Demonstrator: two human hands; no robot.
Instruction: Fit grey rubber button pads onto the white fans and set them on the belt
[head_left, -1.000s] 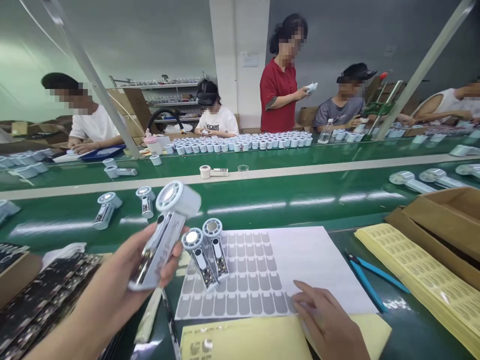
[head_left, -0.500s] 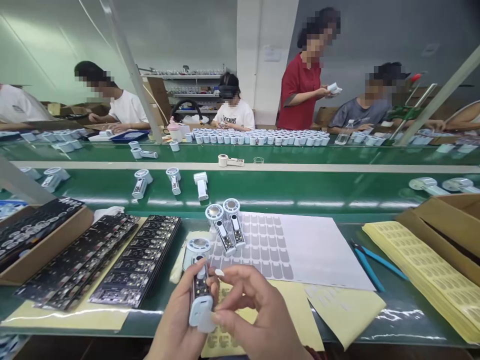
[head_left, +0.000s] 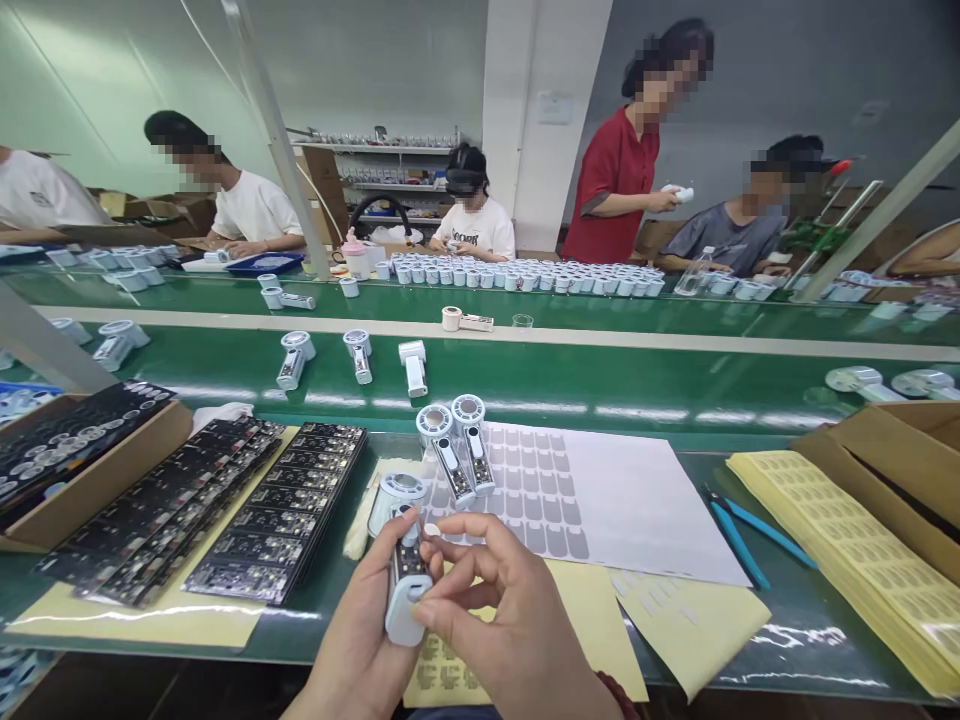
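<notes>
My left hand [head_left: 367,610] is wrapped round the handle of a light-blue handheld fan [head_left: 401,487], its round slotted head pointing away and the circuit board in the handle exposed. Thumb and finger of my right hand [head_left: 506,610] pinch the edge of a pale sticker [head_left: 405,618], which lies against the handle's end face. A small white piece [head_left: 432,530] shows by my right index fingertip; what holds it is unclear. Just beyond, two similar fans [head_left: 452,470] rest on a sheet of grey stickers [head_left: 525,480].
Stacked circuit boards [head_left: 277,520] lie to the left beside a cardboard box [head_left: 97,490]. Blue-handled cutters [head_left: 739,530], yellow sticker sheets [head_left: 847,560] and another box [head_left: 885,440] are on the right. More fans [head_left: 358,357] stand on the green belt [head_left: 637,375]. Co-workers sit across.
The sticker has gone from hanging partly off the handle's end to lying against it. Both hands stay close together; the camera view has shifted slightly.
</notes>
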